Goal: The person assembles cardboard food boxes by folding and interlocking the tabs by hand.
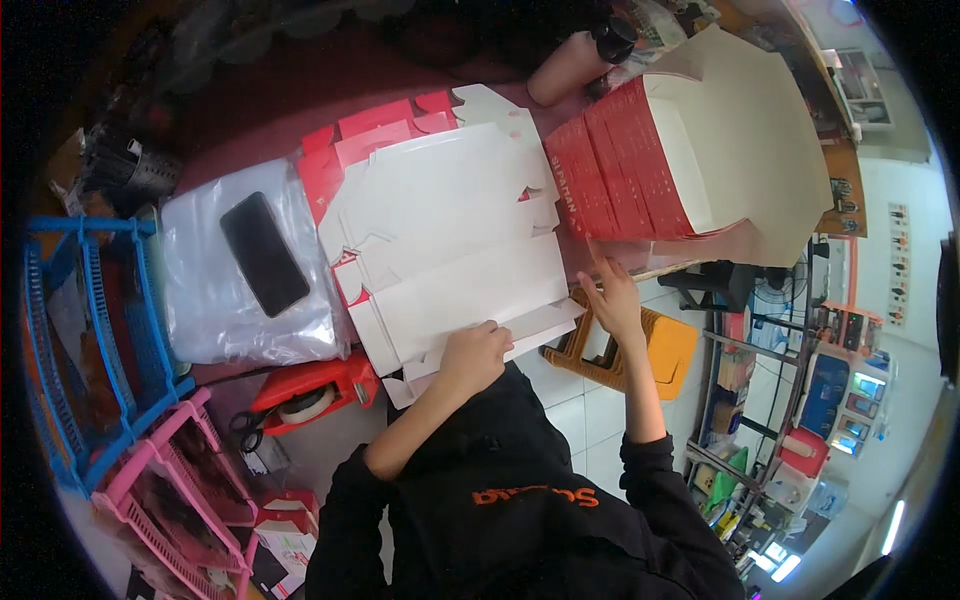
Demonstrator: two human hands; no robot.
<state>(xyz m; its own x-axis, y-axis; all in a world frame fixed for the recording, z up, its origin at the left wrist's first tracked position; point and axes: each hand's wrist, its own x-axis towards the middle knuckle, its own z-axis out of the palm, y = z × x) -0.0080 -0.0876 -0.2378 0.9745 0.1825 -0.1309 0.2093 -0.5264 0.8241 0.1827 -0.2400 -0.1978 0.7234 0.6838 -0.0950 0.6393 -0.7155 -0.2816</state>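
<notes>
On tabletop (250, 135): white-faced carton blank (450, 210), front flap (540, 328) raised along near edge. Left hand (477, 357): grip curled on flap, pinching or pressing indiscernible. Right hand (612, 298): grip released, beside blank's right edge. Open room: strip behind blank.

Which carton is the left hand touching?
The unfolded carton blank, lying white side up at centre; the red cartons at right are stacked, red sides showing.

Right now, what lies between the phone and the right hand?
In the head view, the unfolded white cardboard and, nearest the phone, part of the clear plastic beneath it.
</notes>
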